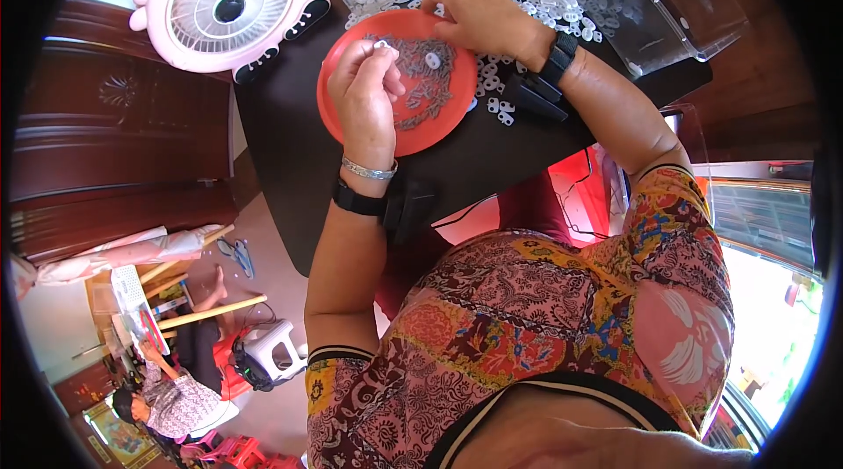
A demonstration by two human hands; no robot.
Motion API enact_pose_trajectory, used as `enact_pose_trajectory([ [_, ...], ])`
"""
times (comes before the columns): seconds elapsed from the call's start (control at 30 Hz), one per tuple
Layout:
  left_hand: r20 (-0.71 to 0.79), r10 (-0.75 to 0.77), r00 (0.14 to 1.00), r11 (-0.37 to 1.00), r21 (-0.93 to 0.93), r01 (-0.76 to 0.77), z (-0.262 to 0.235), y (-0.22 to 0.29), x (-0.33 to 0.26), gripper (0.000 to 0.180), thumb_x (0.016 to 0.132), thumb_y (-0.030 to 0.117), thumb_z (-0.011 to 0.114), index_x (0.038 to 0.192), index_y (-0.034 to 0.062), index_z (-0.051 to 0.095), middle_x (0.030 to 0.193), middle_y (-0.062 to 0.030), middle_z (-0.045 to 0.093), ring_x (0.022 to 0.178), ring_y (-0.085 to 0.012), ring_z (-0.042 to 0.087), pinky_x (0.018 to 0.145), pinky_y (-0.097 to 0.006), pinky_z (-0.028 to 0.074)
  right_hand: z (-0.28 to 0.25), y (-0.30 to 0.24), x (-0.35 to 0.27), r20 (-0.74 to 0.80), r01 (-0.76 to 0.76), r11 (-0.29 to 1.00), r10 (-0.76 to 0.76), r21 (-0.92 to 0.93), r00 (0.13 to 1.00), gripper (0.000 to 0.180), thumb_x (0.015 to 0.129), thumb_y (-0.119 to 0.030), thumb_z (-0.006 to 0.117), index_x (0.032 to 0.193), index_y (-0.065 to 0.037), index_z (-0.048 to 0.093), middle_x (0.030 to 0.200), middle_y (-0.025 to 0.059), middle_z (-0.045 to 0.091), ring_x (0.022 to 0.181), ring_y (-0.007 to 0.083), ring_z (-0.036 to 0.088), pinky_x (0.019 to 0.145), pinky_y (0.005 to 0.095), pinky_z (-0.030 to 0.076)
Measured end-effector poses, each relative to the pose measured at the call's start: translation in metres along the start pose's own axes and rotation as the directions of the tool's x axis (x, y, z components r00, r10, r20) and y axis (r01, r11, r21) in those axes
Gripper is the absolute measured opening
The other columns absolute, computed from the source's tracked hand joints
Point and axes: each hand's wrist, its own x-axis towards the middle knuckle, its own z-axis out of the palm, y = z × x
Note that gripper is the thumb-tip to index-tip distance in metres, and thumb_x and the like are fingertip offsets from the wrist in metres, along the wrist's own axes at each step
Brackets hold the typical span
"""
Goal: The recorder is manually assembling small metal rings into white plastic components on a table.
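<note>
L hand (369, 82) pinches 1 white ring (382, 46) over 1 red plate (351, 122); R hand (479, 21) closed, fingertips on plate.

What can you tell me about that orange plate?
The plate is round, orange-red and looks like plastic, with a shallow rim. It lies flat on a black table. A heap of small grey parts and one white ring sit in it. The left hand hovers over it; the right hand reaches its far edge.

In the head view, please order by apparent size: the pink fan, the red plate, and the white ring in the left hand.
1. Pink fan, largest.
2. Red plate, smaller, though the hands cover part of it.
3. White ring in the left hand, by far the smallest.
</note>
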Motion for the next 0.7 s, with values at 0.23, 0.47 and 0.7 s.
enact_pose_trajectory([
  [0.23, -0.036, -0.003, 0.999, 1.0, -0.025, 0.003, -0.001, 0.0, 0.001, 0.013, 0.086, 0.015, 0.054, 0.081, 0.004, 0.059, 0.066, 0.0, 0.056, 0.054, -0.0089, 0.052, 0.049, -0.02, 0.035, -0.015, -0.012, -0.001, -0.17, 0.099, 0.987, -0.12, -0.126, 0.978, 0.016, 0.08, -0.019, 0.063, 0.092, -0.009, 0.063, 0.086, 0.01, 0.065, 0.078, 0.0291, 0.064, 0.067, 0.0376, 0.051],
  [0.47, 0.009, -0.059, 0.998, 0.996, -0.065, 0.059, 0.001, -0.003, 0.001, 0.012, 0.087, 0.015, 0.054, 0.083, 0.0041, 0.059, 0.066, -0.0004, 0.056, 0.054, -0.0089, 0.052, 0.05, -0.02, 0.036, -0.016, -0.037, -0.006, -0.11, 0.307, 0.843, -0.289, 0.441, 0.951, 0.017, 0.079, -0.005, 0.069, 0.095, -0.002, 0.063, 0.087, 0.0092, 0.064, 0.08, 0.023, 0.065, 0.068, 0.0296, 0.052],
  [0.7, 0.033, -0.043, 0.999, 0.993, -0.113, 0.047, 0.004, -0.001, -0.002, 0.01, 0.087, 0.013, 0.056, 0.08, 0.0045, 0.056, 0.066, -0.0012, 0.056, 0.051, -0.0071, 0.049, 0.046, -0.02, 0.036, -0.015, -0.04, -0.007, -0.222, 0.347, 0.823, -0.273, 0.45, 0.936, 0.016, 0.076, -0.012, 0.071, 0.089, -0.007, 0.064, 0.084, 0.008, 0.064, 0.075, 0.0255, 0.065, 0.066, 0.0309, 0.052],
])
